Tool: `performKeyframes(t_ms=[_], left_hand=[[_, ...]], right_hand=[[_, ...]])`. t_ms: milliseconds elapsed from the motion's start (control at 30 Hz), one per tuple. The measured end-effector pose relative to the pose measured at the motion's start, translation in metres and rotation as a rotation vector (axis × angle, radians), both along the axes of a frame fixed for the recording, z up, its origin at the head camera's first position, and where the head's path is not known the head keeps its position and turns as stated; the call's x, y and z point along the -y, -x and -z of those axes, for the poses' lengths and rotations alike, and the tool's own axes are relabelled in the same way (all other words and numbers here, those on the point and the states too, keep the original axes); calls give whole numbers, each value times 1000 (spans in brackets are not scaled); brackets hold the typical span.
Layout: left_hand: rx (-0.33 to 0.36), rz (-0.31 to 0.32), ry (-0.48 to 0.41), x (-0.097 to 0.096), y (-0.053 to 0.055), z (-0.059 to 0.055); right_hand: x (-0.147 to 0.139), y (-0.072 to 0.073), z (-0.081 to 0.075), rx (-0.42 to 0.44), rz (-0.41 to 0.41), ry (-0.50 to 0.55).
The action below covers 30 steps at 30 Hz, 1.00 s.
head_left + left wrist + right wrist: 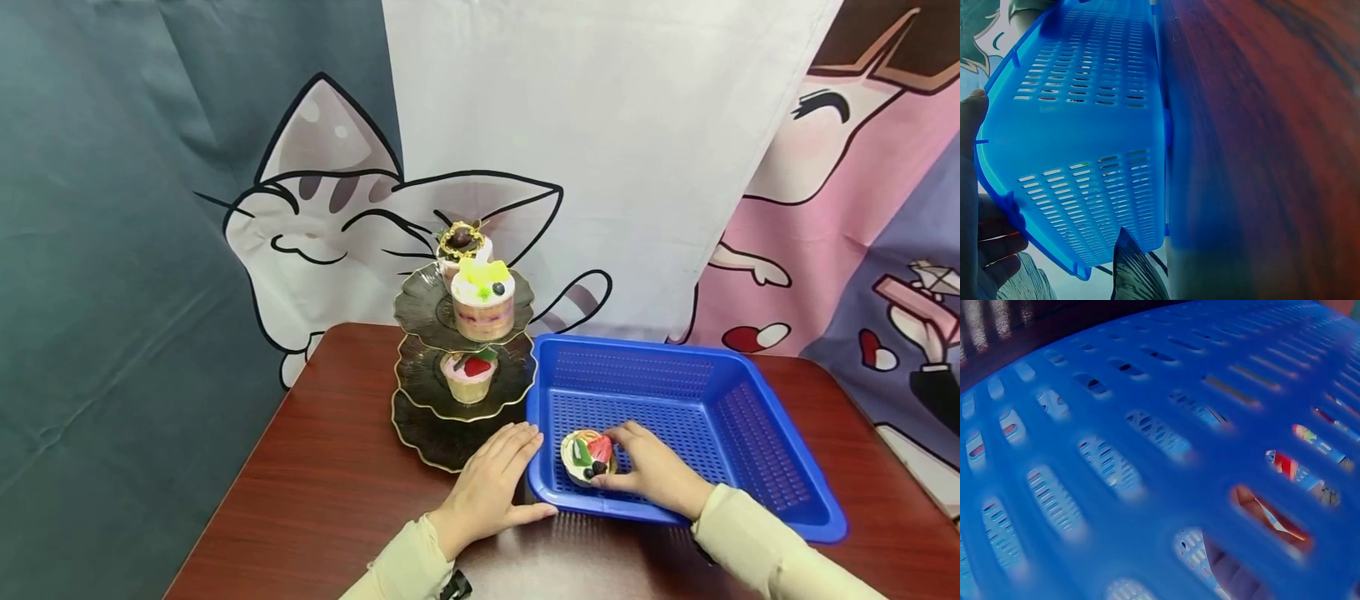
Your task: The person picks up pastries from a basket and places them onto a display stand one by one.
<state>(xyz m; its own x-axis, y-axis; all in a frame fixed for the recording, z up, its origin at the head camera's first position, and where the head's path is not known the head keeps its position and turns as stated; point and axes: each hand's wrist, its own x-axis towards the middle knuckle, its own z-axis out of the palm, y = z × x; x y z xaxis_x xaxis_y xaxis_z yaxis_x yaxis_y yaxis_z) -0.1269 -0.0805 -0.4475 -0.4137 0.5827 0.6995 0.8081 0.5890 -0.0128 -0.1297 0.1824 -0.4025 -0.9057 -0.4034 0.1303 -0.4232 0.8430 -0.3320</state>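
Observation:
My right hand (652,468) reaches into a blue plastic basket (626,350) and grips a small fruit-topped cake (576,460) between thumb and fingers. Strawberry, dark berries and a green leaf sit on its cream. Against the basket's near left corner rests my left hand (489,485), its fingers straight and thumb spread along the rim. The left wrist view shows that thumb (974,111) and the fingertips (1005,270) touching the rim. In the right wrist view, the slotted basket wall (1166,506) hides most of the right hand and the cake.
Left of the basket stands a dark, gold-edged tiered stand (408,367). Its top tier bears a yellow-topped cake (483,312) and a chocolate-topped cake (459,240); a strawberry-topped cupcake (468,382) sits below. The reddish-brown table (300,500) meets a printed cloth backdrop (600,108).

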Motion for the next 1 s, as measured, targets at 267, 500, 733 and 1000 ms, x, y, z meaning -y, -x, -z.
performKeyframes(t_ms=[267, 500, 733, 1000], left_hand=[[6, 7, 4, 1, 1, -2], [46, -10, 15, 2, 1, -4], [43, 1, 3, 2, 0, -2], [17, 20, -17, 0, 1, 1]], right_hand=[[1, 1, 1, 66, 7, -7], [3, 5, 3, 81, 0, -23], [5, 6, 5, 82, 13, -47], [4, 5, 3, 52, 12, -59]])
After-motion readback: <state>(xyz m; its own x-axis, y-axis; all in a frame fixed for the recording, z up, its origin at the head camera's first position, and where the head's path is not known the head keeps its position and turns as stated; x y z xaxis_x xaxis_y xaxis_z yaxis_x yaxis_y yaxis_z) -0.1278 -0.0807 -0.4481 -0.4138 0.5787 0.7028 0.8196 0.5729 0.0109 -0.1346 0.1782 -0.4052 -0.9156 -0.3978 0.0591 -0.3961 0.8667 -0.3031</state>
